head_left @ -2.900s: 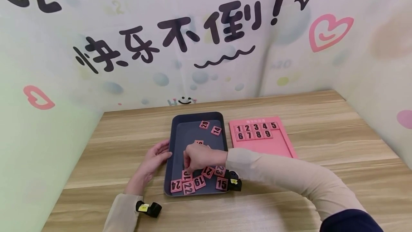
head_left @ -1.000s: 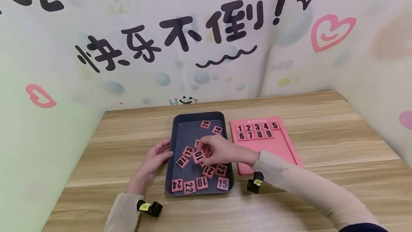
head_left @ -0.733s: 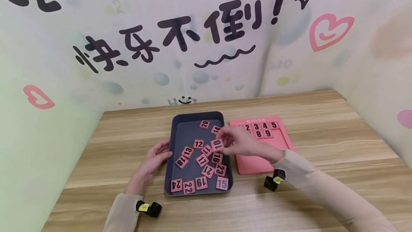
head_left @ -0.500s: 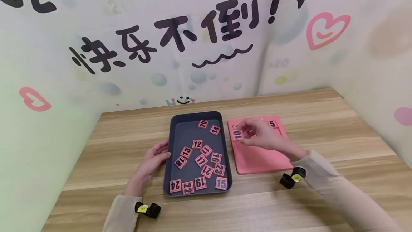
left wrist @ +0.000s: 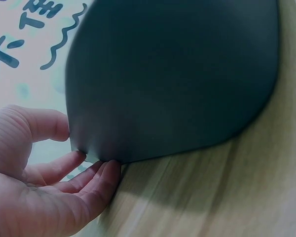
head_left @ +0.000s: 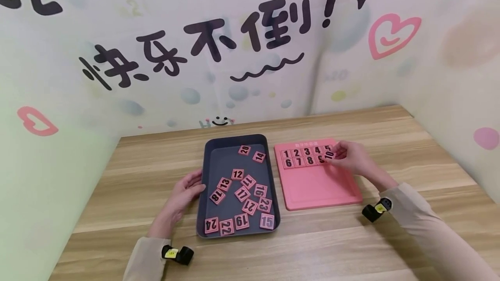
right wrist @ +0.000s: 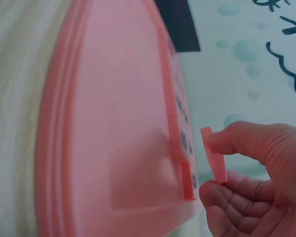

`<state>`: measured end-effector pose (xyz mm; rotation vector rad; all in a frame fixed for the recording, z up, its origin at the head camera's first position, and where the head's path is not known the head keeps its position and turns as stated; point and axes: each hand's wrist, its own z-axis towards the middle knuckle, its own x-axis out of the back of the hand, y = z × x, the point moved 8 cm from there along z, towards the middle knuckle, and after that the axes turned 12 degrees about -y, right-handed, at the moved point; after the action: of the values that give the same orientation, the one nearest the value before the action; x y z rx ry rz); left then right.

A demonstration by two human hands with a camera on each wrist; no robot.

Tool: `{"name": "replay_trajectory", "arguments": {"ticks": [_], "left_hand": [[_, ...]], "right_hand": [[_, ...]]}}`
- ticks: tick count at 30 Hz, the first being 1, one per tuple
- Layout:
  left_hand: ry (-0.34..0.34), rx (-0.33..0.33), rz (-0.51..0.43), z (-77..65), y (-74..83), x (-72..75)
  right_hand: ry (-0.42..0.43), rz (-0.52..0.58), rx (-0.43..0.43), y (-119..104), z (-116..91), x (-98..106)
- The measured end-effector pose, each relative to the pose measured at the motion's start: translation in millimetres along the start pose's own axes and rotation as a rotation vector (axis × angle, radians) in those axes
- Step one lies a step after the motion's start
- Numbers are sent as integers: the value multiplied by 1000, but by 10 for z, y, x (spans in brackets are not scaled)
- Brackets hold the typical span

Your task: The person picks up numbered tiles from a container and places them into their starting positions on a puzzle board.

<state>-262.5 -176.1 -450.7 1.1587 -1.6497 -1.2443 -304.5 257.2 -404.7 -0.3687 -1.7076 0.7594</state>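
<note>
My right hand [head_left: 353,158] pinches a small pink number tile marked 10 [head_left: 329,155] between thumb and fingers. In the right wrist view the tile [right wrist: 214,155] is tilted on edge, just off the end of the tile row. It overlaps the 5 and the 9 in the head view. Beneath it lies the pink puzzle board [head_left: 318,187], with tiles 1 to 5 in the top row and 6 to 9 below. My left hand [head_left: 186,192] rests at the left side of the dark tray [head_left: 226,157], its thumb and fingertips touching the outer wall [left wrist: 138,123].
Several loose pink tiles lie scattered in the tray, among them 12 [head_left: 237,174], 11 [head_left: 248,181], 20 [head_left: 244,150] and 15 [head_left: 267,221]. The wooden table [head_left: 156,155] meets a printed backdrop [head_left: 164,99] at its back edge.
My right hand has picked tile 10 out of the tray and carried it rightward to the end of the board's second row, turning it on the way. The left hand stays at the tray.
</note>
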Motion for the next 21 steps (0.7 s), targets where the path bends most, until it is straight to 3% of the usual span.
{"name": "replay_trajectory", "arguments": {"ticks": [5, 11, 16, 21], "left_hand": [[-5, 5, 0, -16, 9, 7], [0, 5, -3, -18, 2, 9], [1, 6, -1, -22, 11, 5], [2, 9, 3, -19, 16, -1]], "right_hand": [[20, -46, -101, 162, 3, 29], [-11, -74, -153, 211, 8, 20], [-48, -103, -145, 213, 40, -5], [-54, -160, -85, 209, 67, -15]]}}
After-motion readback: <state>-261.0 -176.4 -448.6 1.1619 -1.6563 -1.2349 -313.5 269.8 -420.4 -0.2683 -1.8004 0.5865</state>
